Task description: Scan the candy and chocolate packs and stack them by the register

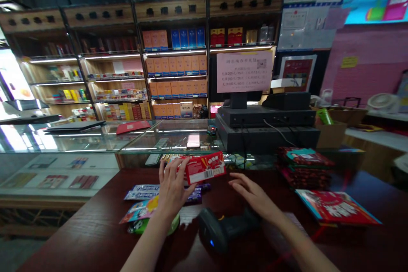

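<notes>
My left hand (172, 187) is closed on the left end of a small red box (208, 169), which is held above the dark wooden counter with a white barcode panel facing me. To the box's right, my right hand (251, 195) is open and holds nothing, its fingers stretched toward the box but apart from it. Below my right hand lies a black barcode scanner (223, 229) with a small blue light. Beside and behind my left hand are purple-and-white packets (143, 192), a colourful pouch (140, 210) and a green packet (138, 226), partly hidden by my forearm.
On the right sit a stack of dark red packets (304, 168) and a flat red-and-blue package (339, 207). A glass display case (172, 134) borders the counter's far side. Behind it stand a monitor with a pink paper sign (244, 72) and shelves of boxes (177, 66).
</notes>
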Tool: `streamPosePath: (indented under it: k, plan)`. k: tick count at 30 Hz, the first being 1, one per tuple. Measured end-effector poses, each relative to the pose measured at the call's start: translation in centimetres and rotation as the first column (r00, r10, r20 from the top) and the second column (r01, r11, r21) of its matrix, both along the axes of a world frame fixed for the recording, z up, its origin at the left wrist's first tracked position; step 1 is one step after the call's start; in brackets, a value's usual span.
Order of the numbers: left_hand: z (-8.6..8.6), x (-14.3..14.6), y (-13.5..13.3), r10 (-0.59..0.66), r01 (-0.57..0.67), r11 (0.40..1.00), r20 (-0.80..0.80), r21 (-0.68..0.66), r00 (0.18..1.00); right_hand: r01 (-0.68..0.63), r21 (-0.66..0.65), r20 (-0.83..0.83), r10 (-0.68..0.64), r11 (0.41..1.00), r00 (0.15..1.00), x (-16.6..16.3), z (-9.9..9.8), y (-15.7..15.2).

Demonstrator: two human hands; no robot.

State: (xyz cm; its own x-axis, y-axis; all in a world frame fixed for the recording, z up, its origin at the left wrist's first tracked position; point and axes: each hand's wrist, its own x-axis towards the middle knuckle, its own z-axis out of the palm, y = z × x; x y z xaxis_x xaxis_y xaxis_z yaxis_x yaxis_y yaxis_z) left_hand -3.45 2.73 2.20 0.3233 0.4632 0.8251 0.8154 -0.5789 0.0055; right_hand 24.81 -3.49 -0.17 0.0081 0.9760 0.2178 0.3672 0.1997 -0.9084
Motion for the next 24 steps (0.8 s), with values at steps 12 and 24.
streamPosePath:
  k: [12, 24]
  plan:
    - [-0.1, -1.4, 0.4, 0.075, -0.074, 0.997, 0.036, -0.023, 0.997, -0.208, -0.014, 0.375, 0.198, 0.978, 0.906, 0.3, 0.2, -3.7]
    - [0.0, -2.0, 0.6, 0.151, -0.150, 0.988, 0.017, -0.023, 0.988, -0.345, -0.048, 0.643, 0.293, 0.938, 0.708, -1.9, 0.0, -4.6]
